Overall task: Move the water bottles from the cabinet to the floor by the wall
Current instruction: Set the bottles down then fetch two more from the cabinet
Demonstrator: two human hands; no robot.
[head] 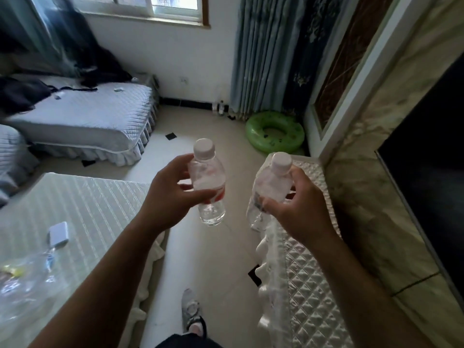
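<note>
My left hand (167, 194) grips a clear water bottle with a white cap and red label (208, 182), held upright over the floor aisle. A second clear bottle with a white cap (271, 187) is in my right hand (298, 207), tilted slightly left above the edge of the cabinet's quilted white cover (308, 272). Far ahead, two small bottles (219, 106) stand on the floor against the wall below the window, beside the curtain.
A bed with a striped cover (75, 209) lies left, bearing a white box (59, 234) and plastic wrap. Another bed (88, 116) sits farther back. A green swim ring (275, 133) lies near the curtain (266, 54). My shoe (190, 312) is on the tiled aisle.
</note>
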